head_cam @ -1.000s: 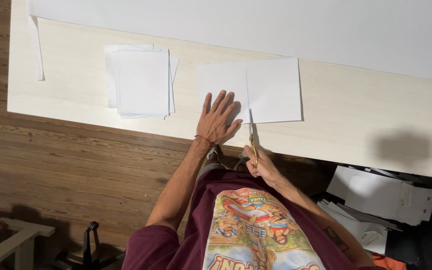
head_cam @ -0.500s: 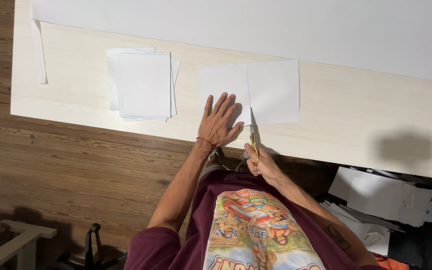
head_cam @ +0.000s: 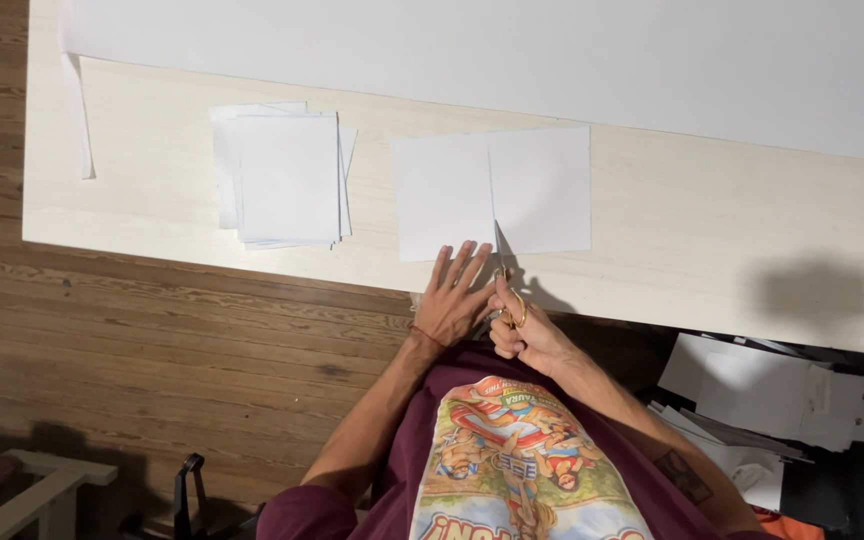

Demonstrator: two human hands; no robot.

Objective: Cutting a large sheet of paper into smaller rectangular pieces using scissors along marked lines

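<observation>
I log, near to far: R hand point(head_cam: 524, 335) fist closed w/ fingers thru scissors point(head_cam: 507, 285) handles, blades at sheet's near edge. L hand point(head_cam: 454, 298) flat, fingers spread, tips touching sheet point(head_cam: 442, 195) at table point(head_cam: 672, 250) edge. Paper stack point(head_cam: 287, 175) left. Big sheet point(head_cam: 552, 60) far.

maroon printed T-shirt point(head_cam: 512, 470), red wrist string point(head_cam: 424, 334)

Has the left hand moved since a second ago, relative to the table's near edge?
Yes. The left hand has slid back toward the near edge of the table, off the sheet of paper; only its fingertips now reach the sheet.
</observation>
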